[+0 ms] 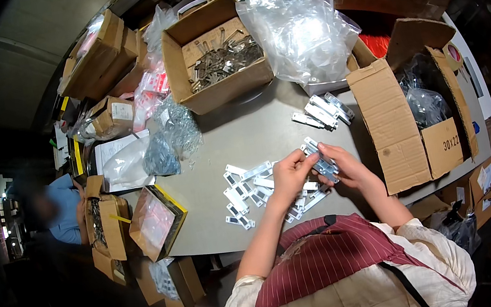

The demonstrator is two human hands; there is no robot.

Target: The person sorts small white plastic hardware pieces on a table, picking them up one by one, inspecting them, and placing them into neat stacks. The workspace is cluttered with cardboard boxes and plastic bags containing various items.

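Over the near part of the table, a small stack of silvery metal brackets (325, 167) is held between my hands. My left hand (291, 176) pinches its left side with thumb and fingers. On the other side, my right hand (345, 165) is wrapped round the stack. Below and left of them lies a loose pile of similar white-silver metal pieces (236, 199), partly hidden by my left hand and forearm. Farther off, a neater group of the same pieces (323, 111) rests side by side near the cardboard box on the right.
A cardboard box of small metal parts (221, 93) stands at the back. Beside it sits a heap of clear plastic bags (300, 28). An open box (391, 131) borders my right; a tilted box (154, 224) sits left. A person in blue (64, 209) is at far left.
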